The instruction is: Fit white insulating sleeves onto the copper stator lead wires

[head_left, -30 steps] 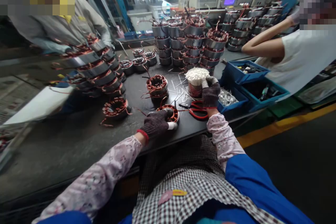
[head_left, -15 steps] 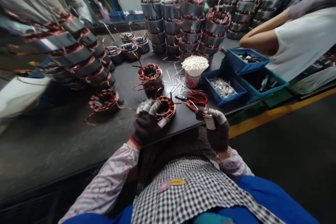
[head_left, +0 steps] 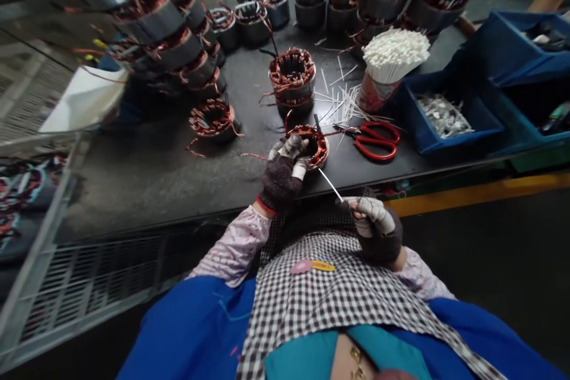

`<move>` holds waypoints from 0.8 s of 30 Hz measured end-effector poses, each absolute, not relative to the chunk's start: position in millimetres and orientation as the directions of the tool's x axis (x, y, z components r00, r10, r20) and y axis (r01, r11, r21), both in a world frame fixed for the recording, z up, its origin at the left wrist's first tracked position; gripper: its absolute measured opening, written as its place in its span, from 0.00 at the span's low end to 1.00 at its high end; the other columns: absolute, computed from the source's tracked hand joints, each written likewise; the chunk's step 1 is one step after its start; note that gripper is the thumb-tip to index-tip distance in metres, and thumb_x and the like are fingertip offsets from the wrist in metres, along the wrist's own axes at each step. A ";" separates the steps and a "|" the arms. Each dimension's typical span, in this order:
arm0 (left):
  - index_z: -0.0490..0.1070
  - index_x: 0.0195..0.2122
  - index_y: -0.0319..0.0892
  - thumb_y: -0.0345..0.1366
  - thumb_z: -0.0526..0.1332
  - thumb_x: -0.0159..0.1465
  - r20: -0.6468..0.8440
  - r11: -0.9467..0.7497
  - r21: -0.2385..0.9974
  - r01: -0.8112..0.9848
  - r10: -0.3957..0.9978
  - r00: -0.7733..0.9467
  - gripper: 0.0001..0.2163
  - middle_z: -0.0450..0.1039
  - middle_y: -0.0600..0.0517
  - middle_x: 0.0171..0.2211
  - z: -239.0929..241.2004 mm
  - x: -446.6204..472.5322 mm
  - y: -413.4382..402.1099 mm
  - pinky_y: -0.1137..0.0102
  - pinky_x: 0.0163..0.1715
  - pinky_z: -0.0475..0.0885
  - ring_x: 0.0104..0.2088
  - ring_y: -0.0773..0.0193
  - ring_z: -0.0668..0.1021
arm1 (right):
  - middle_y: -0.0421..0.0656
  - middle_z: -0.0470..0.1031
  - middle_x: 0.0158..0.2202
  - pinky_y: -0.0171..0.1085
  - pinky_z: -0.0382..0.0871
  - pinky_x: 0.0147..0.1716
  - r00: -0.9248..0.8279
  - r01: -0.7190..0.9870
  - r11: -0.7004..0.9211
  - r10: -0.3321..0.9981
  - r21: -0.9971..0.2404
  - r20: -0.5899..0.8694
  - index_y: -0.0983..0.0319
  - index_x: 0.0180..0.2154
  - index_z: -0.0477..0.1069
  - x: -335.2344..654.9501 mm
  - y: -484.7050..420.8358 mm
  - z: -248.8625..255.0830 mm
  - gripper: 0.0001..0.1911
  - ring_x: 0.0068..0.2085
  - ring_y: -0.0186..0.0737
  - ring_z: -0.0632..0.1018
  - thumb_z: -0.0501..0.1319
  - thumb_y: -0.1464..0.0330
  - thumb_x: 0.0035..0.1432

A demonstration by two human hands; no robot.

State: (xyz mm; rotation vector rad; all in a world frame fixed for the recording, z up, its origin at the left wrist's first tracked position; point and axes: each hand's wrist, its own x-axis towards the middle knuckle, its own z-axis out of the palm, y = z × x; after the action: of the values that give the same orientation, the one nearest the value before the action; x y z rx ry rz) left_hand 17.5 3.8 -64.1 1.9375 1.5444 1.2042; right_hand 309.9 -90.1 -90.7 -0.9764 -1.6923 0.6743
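My left hand, in a dark glove with taped fingertips, is closed on the near left side of a motor stator. The stator is a ring of copper windings at the table's front edge. To its right, my right hand pinches a thin white cable tie beyond the table edge. Its free end points up and left, close to the stator's near rim; I cannot tell if they touch. Red-handled cutters lie right of the stator. Behind it stands another stator.
A cup holds a thick bundle of white ties, with loose white strips scattered beside it. Blue bins stand at right. Stacked stators rise at left and back. One single stator sits left of my hand.
The view has tilted down and shifted left. My right hand has turned the cable tie so that its free end points towards the stator. My left hand stays on the stator.
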 end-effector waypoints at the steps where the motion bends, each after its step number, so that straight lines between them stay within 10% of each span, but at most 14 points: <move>1: 0.90 0.59 0.46 0.47 0.72 0.82 0.379 -0.316 0.726 0.611 0.925 0.029 0.14 0.93 0.35 0.66 -64.1 16.9 4.8 0.25 0.95 0.57 0.84 0.29 0.79 | 0.43 0.98 0.51 0.59 1.02 0.47 -0.164 0.270 0.566 0.824 -0.779 0.542 0.36 0.63 0.90 304.0 -81.0 -85.8 0.17 0.47 0.62 0.99 0.74 0.64 0.81; 9: 0.91 0.59 0.43 0.42 0.76 0.78 0.329 -0.219 0.764 0.608 0.942 -0.074 0.13 0.94 0.35 0.65 -57.6 33.4 5.8 0.28 0.92 0.70 0.78 0.31 0.88 | 0.46 0.98 0.58 0.48 0.99 0.58 -0.249 0.212 0.623 0.780 -0.753 0.574 0.45 0.63 0.94 274.1 -36.3 -71.6 0.15 0.57 0.53 0.99 0.72 0.68 0.86; 14: 0.90 0.63 0.49 0.41 0.79 0.74 0.177 -0.114 0.934 0.340 0.971 -0.162 0.18 0.97 0.45 0.57 -54.5 34.3 3.3 0.39 0.72 0.92 0.58 0.42 0.97 | 0.47 0.98 0.52 0.47 0.98 0.55 -0.217 0.135 0.404 0.903 -0.905 0.371 0.50 0.56 0.94 266.3 -32.3 -68.8 0.09 0.50 0.51 0.97 0.77 0.58 0.82; 18: 0.93 0.45 0.51 0.36 0.80 0.69 0.323 -0.268 0.845 0.462 0.946 -0.042 0.05 0.98 0.48 0.50 -48.1 28.4 2.4 0.36 0.83 0.84 0.60 0.41 0.96 | 0.45 0.96 0.46 0.52 0.97 0.53 -0.139 -0.019 0.134 0.981 -0.991 0.135 0.53 0.50 0.91 254.0 -18.5 -52.0 0.16 0.46 0.52 0.94 0.83 0.49 0.74; 24: 0.93 0.47 0.50 0.34 0.76 0.71 0.324 -0.265 0.802 0.535 0.946 -0.018 0.06 0.98 0.49 0.51 -45.2 31.9 2.9 0.37 0.82 0.84 0.60 0.43 0.95 | 0.45 0.95 0.48 0.58 0.93 0.66 -0.197 0.105 0.158 0.971 -0.982 0.135 0.51 0.50 0.92 245.6 0.7 -32.1 0.12 0.51 0.55 0.94 0.79 0.51 0.76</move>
State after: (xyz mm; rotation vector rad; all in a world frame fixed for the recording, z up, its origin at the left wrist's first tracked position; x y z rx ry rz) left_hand 31.9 2.9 -45.2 1.8165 1.5385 1.2141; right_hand 245.6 0.7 -32.1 -1.0883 -1.5047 1.1737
